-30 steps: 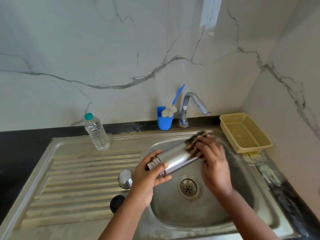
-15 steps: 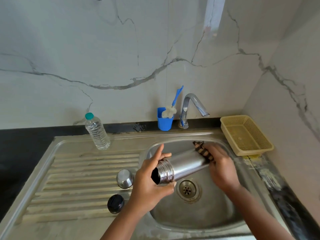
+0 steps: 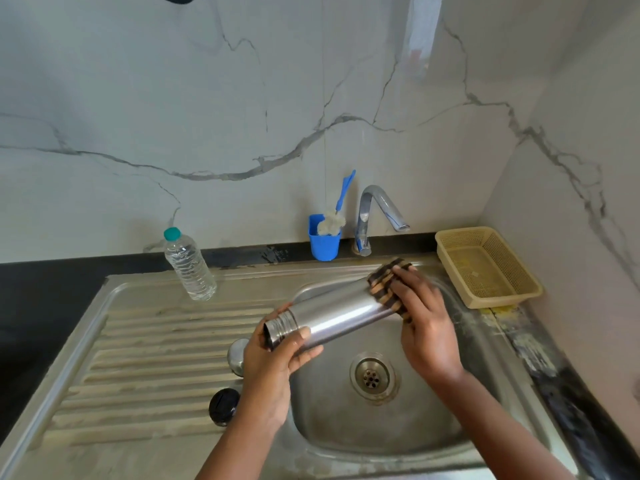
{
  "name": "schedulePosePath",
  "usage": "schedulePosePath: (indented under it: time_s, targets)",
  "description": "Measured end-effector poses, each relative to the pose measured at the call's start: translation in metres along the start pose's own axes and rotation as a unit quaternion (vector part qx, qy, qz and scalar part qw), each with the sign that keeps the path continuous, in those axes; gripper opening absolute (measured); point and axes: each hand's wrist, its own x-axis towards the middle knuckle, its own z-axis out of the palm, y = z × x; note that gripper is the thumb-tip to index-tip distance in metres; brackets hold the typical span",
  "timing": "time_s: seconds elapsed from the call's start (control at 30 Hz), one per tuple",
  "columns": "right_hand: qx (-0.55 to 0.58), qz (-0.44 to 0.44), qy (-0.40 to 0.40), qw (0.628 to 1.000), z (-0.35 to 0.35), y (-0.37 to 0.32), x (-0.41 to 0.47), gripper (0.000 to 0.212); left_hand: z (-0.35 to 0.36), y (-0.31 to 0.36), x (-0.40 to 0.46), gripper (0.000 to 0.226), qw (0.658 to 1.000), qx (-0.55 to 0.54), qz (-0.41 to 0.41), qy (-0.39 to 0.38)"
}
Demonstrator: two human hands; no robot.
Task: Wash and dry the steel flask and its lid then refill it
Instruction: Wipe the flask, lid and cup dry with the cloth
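Note:
The steel flask (image 3: pixel 332 317) lies almost level above the sink basin (image 3: pixel 346 420), its open threaded mouth pointing left. My left hand (image 3: pixel 273 368) grips it near the neck. My right hand (image 3: pixel 422 320) holds a dark striped scrub pad (image 3: pixel 384 285) pressed around the flask's base end. A steel cup-shaped lid (image 3: pixel 236 355) sits on the drainboard, partly hidden behind my left hand. A black inner cap (image 3: pixel 223 405) lies just in front of it.
A clear water bottle with a teal cap (image 3: pixel 188 268) stands at the back of the drainboard (image 3: pixel 145 362). Behind the basin are a blue holder with a bottle brush (image 3: pixel 325 237) and the tap (image 3: pixel 374 216). A yellow plastic basket (image 3: pixel 485 268) sits at the right.
My right hand has slid the scrub pad along the flask toward its base end. My left hand has turned the flask, shifting its grip at the neck.

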Motion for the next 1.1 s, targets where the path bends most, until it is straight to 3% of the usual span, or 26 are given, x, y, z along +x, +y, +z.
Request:
schedulePosePath:
  time_s: [0.13, 0.3, 0.37, 0.53, 0.6, 0.67, 0.77, 0.83, 0.93, 1.0, 1.1]
  targets:
    - [-0.037, -0.096, 0.035, 0.994, 0.005, -0.022, -0.011, 0.043, 0.013, -0.004, 0.003, 0.028, 0.995, -0.061, -0.055, 0.061]
    - [-0.082, -0.306, -0.053, 0.947, 0.024, -0.051, -0.047, 0.036, 0.028, -0.008, 0.001, 0.045, 0.989, -0.048, -0.105, 0.089]
    - [-0.095, -0.307, -0.043, 0.946, 0.022, -0.04, -0.044, 0.035, 0.031, -0.006, 0.003, 0.049, 0.987, -0.056, -0.112, 0.096]
    - [-0.057, -0.116, 0.077, 0.989, -0.006, 0.008, -0.01, 0.053, 0.029, 0.004, 0.005, 0.025, 0.98, -0.097, -0.142, 0.1]
    - [-0.049, -0.086, 0.096, 0.99, -0.013, 0.016, -0.004, 0.053, 0.031, 0.004, 0.002, 0.021, 0.977, -0.097, -0.161, 0.102]
    - [-0.065, -0.132, 0.082, 0.986, -0.011, 0.01, -0.009, 0.048, 0.037, 0.001, 0.0, 0.019, 0.975, -0.095, -0.174, 0.102]
    - [-0.119, -0.302, -0.008, 0.946, 0.004, -0.012, -0.037, 0.044, 0.045, -0.004, -0.002, 0.021, 0.976, -0.089, -0.18, 0.081]
    - [-0.137, -0.329, -0.035, 0.934, 0.009, -0.016, -0.048, 0.048, 0.045, -0.004, -0.003, 0.03, 0.98, -0.064, -0.173, 0.071]
    - [-0.13, -0.222, 0.002, 0.966, 0.004, -0.003, -0.037, 0.056, 0.04, -0.003, -0.002, 0.031, 0.983, -0.027, -0.157, 0.095]
    - [-0.051, -0.093, 0.049, 0.993, -0.004, 0.009, -0.026, 0.058, 0.038, -0.004, -0.004, 0.023, 0.984, -0.02, -0.143, 0.104]
    - [0.114, 0.028, 0.065, 0.991, -0.007, 0.019, -0.023, 0.056, 0.034, -0.008, -0.006, 0.02, 0.989, 0.0, -0.111, 0.097]
